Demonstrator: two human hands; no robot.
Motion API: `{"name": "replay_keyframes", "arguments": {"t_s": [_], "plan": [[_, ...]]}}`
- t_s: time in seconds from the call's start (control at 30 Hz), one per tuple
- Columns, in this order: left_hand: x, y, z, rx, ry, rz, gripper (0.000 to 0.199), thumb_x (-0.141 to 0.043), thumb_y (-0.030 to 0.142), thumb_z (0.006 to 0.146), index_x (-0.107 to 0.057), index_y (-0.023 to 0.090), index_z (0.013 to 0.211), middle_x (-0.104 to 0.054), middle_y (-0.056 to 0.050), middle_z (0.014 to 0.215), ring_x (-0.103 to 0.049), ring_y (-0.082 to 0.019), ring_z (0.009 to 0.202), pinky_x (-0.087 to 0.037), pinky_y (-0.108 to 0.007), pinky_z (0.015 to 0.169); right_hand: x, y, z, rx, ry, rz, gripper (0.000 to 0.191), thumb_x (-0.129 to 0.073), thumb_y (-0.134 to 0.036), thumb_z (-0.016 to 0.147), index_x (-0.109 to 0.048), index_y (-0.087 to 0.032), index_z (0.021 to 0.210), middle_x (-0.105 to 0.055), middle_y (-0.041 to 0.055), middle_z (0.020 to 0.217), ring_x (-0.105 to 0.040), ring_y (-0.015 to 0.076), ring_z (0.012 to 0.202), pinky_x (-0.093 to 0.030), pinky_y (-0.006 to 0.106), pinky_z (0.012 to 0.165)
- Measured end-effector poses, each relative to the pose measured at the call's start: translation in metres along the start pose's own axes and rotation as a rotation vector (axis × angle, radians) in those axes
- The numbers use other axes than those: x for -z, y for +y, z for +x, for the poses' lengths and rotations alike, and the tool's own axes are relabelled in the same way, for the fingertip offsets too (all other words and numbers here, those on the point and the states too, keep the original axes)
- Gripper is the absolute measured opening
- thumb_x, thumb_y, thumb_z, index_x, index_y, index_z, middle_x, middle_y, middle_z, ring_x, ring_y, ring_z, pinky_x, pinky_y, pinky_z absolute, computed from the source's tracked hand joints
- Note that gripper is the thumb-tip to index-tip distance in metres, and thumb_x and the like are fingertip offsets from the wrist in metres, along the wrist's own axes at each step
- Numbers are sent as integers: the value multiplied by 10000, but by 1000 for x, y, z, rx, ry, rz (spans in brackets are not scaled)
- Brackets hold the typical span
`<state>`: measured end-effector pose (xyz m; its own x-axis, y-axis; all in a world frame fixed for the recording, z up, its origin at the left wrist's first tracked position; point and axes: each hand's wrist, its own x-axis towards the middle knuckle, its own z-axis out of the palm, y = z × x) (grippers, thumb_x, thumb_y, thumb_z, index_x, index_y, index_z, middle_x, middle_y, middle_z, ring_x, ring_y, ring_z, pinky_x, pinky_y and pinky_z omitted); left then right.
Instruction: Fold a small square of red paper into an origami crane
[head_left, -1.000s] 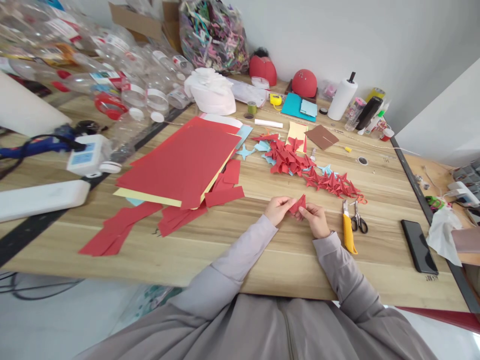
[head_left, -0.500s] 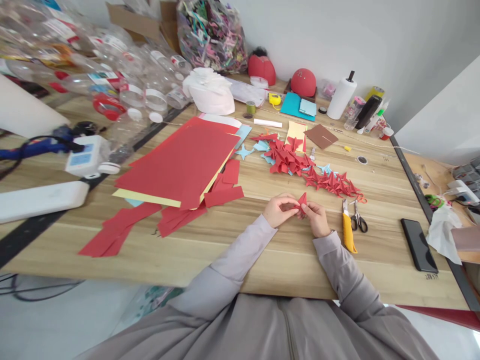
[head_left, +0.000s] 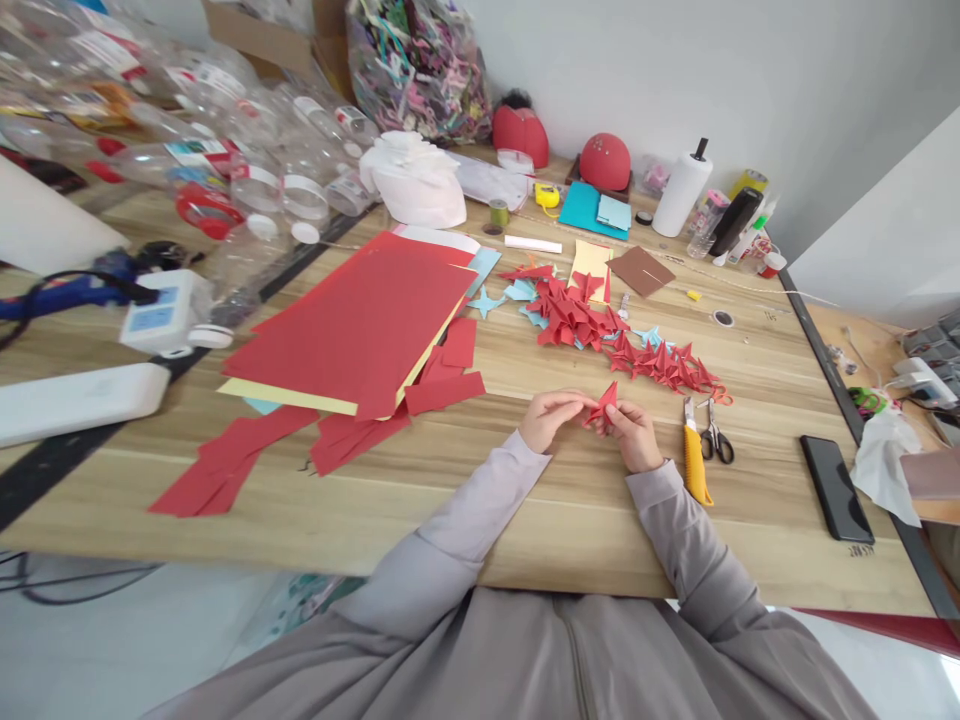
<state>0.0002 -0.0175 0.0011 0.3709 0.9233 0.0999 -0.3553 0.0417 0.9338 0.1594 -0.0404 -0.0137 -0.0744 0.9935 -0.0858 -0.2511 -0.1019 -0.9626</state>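
While the left hand (head_left: 547, 420) and the right hand (head_left: 636, 436) are meeting over the worktop (head_left: 570, 530), a small folded piece of red paper (head_left: 604, 407) is sitting between them, its pointed flaps sticking up just beyond the fingertips. The left hand's fingers (head_left: 571, 402) are curled and pressed together, reaching in from the left and pinching one side of the fold, while the right hand's fingers (head_left: 616, 414) are pinching the other side from the right. The paper itself is hiding exactly where each fingertip is landing. The piece is looking very light and thin but crisp, so it is probably holding its shape only by its creases and could crush easily; the thicker folded middle, close under the fingertips, is looking like the safest place to take hold, whereas the narrow points are looking apt to bend. Ahead of the fingers, a trail of folded red paper shapes (head_left: 577, 325) is lying among light blue paper stars (head_left: 486, 302), and farther to the left a stack of red paper sheets (head_left: 352, 320) is resting beside loose red offcuts (head_left: 442, 393). To the right of the fingers, a yellow utility knife (head_left: 695, 465) and a pair of scissors (head_left: 715, 432) are lying side by side.
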Motion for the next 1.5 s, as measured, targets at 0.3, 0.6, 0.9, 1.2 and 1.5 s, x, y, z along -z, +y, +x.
{"name": "replay_keyframes", "arguments": {"t_s": [0.3, 0.6, 0.9, 1.2, 1.5], "plan": [[1, -2, 2, -226, -40, 329, 121, -647, 199, 671, -719, 164, 762, -645, -100, 919, -625, -168, 777, -514, -270, 657, 0, 2, 1, 48, -11, -75, 187, -650, -345, 723, -649, -173, 650, -611, -4, 560, -511, 97, 495, -399, 236, 507], [6, -6, 2, -415, -129, 524, 150, -572, 145, 752, -715, 173, 789, -617, -102, 993, -641, -149, 806, -519, -280, 731, 0, 1, 2, 28, 32, -148, 223, -653, -363, 701, -631, -173, 585, -605, -13, 517, -500, 96, 452, -395, 241, 489], [7, -8, 2, -398, -76, 595, 125, -582, 168, 748, -705, 147, 756, -629, -114, 950, -639, -146, 752, -516, -279, 705, 0, 1, 1, 32, 17, -139, 204, -657, -344, 706, -642, -172, 597, -613, -11, 523, -511, 100, 460, -405, 243, 497], [2, -4, 1, -406, 8, 602, 128, -581, 206, 756, -692, 148, 780, -654, -102, 883, -630, -148, 765, -512, -235, 627, 1, -1, 0, 39, -73, -127, 157, -688, -335, 684, -669, -180, 692, -651, 7, 609, -552, 116, 524, -437, 249, 530], [6, -5, 1, -476, -13, 646, 143, -569, 169, 762, -712, 163, 771, -675, -95, 847, -647, -141, 753, -518, -244, 683, 1, 1, 0, 36, -46, -113, 148, -700, -320, 676, -659, -180, 648, -639, -4, 573, -539, 110, 490, -434, 245, 505]]}}
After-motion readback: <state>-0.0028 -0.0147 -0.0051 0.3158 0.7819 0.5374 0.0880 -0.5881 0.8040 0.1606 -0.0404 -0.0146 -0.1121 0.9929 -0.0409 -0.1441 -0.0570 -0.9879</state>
